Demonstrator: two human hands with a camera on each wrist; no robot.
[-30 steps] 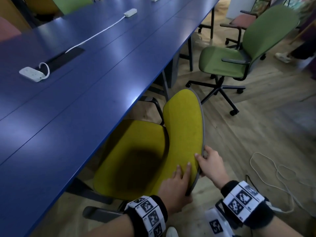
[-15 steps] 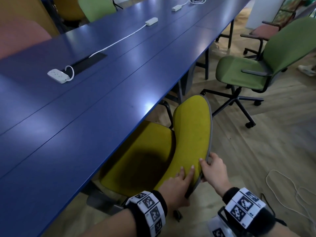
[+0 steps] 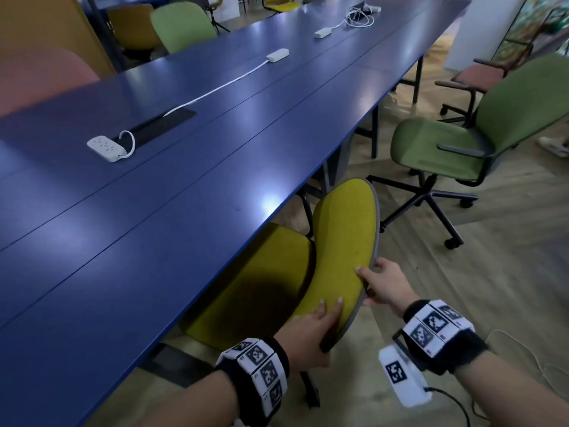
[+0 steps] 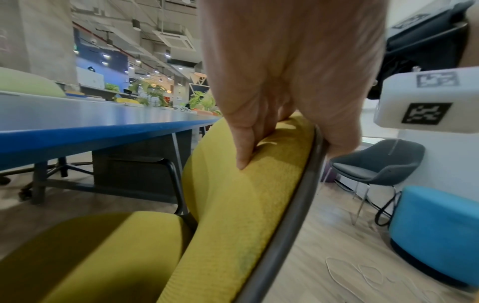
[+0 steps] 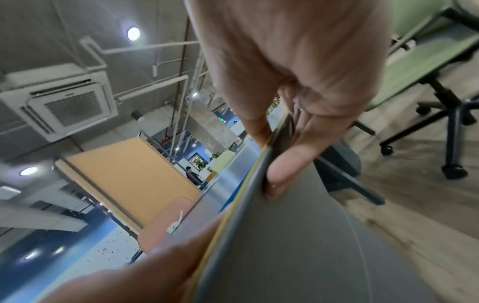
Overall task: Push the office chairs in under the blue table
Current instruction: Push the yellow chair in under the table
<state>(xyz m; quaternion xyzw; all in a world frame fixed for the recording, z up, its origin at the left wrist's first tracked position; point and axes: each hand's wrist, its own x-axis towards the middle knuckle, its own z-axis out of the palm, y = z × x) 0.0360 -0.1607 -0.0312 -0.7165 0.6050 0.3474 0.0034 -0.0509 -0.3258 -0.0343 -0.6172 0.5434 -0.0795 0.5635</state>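
Note:
A yellow office chair [image 3: 341, 241] stands at the long blue table [image 3: 184, 186], its seat [image 3: 255, 285] partly under the table's edge. My left hand [image 3: 311, 328] grips the near end of the backrest's top rim, fingers on the yellow cushion [image 4: 233, 205], thumb behind the grey shell. My right hand [image 3: 381, 285] pinches the same rim further along, thumb on the grey back [image 5: 298, 235]. A green office chair [image 3: 455, 149] stands away from the table on the right, its seat turned toward the table.
White power strips [image 3: 106, 148] and cables lie on the tabletop. A pink chair [image 3: 480, 77] stands beyond the green one. A loose white cable [image 3: 542, 365] lies on the wooden floor at right. Green and yellow chairs [image 3: 181, 26] sit on the table's far side.
The yellow chair has rolled further in, its seat now deeper under the table's edge. Both hands keep their hold on the backrest. The view has tilted up along the table.

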